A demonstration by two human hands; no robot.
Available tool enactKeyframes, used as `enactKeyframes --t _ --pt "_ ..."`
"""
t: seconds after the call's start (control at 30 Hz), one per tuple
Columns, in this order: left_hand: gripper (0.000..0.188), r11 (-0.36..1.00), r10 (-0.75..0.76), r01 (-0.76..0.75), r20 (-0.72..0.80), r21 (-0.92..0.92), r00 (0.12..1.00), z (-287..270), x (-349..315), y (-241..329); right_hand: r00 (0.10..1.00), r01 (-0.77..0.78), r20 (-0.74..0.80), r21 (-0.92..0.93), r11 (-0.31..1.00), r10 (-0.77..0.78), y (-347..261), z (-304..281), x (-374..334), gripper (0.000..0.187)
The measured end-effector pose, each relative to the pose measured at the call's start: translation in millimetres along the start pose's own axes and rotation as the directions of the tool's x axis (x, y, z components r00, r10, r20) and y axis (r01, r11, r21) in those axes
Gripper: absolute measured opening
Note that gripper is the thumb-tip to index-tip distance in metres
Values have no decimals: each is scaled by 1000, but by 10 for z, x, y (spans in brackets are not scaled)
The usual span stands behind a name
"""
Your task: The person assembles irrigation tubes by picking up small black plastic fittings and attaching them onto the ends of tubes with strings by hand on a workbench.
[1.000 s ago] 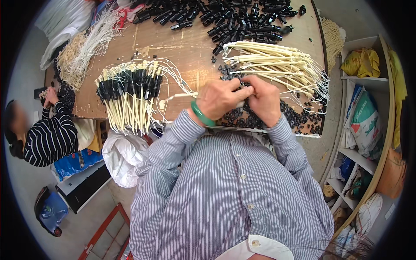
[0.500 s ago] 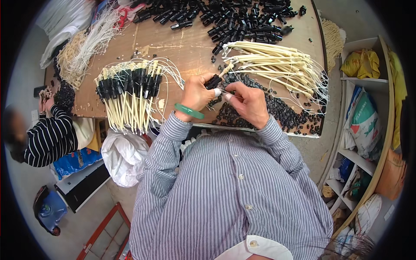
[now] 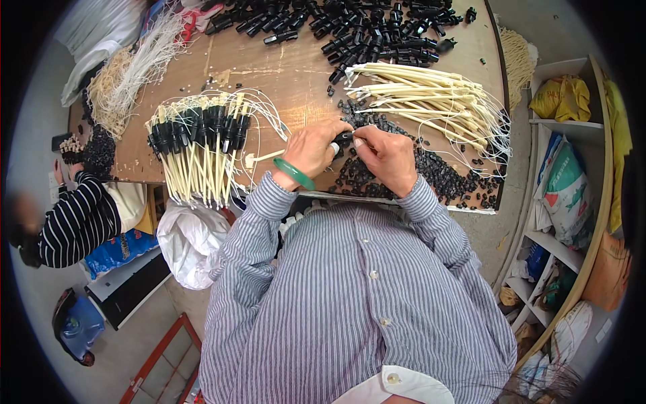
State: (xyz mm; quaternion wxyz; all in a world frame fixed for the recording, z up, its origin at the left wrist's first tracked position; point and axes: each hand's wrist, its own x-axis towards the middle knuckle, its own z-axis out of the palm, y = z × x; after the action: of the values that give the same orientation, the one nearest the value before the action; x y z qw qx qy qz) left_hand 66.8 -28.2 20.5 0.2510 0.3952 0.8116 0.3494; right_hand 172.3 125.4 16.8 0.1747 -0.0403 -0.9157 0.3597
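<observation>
In front of my body, my left hand [image 3: 313, 151] is closed around a black plastic socket [image 3: 344, 137], whose end shows between my hands. A cream sleeved lead [image 3: 266, 157] sticks out on the left side of that hand. My right hand [image 3: 389, 158] pinches at the socket's exposed end; anything small between its fingertips is hidden. White covering shows on my left thumb. Beneath and right of my hands spreads a heap of small black parts [image 3: 437, 168]. Left of them lies a bundle of black sockets with cream leads [image 3: 202, 135].
A pile of cream sleeved leads [image 3: 424, 101] lies at the right of the table [image 3: 269, 74], with black sockets [image 3: 377, 34] heaped at the far side. White strings [image 3: 148, 60] hang at the left. Another person in a striped top [image 3: 81, 215] works there. Shelves [image 3: 565, 131] stand right.
The held socket has turned: its cream end pointed up and away between my hands, and a cream lead now points left. My right hand has closed in on the socket's end.
</observation>
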Motion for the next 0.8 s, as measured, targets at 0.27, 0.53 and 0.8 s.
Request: enactKeyframes --t 0.27,0.53,0.8 --pt "40 974 111 -125 -78 -191 991 28 3 29 992 25 120 74 997 -33 -14 51 -81 15" --pt "15 897 347 -423 -388 -129 854 46 8 -14 992 -81 112 202 976 59 -15 25 -95 14" --pt "23 963 -51 163 -451 213 891 138 677 -366 952 -300 4 191 934 305 23 5 -100 12"
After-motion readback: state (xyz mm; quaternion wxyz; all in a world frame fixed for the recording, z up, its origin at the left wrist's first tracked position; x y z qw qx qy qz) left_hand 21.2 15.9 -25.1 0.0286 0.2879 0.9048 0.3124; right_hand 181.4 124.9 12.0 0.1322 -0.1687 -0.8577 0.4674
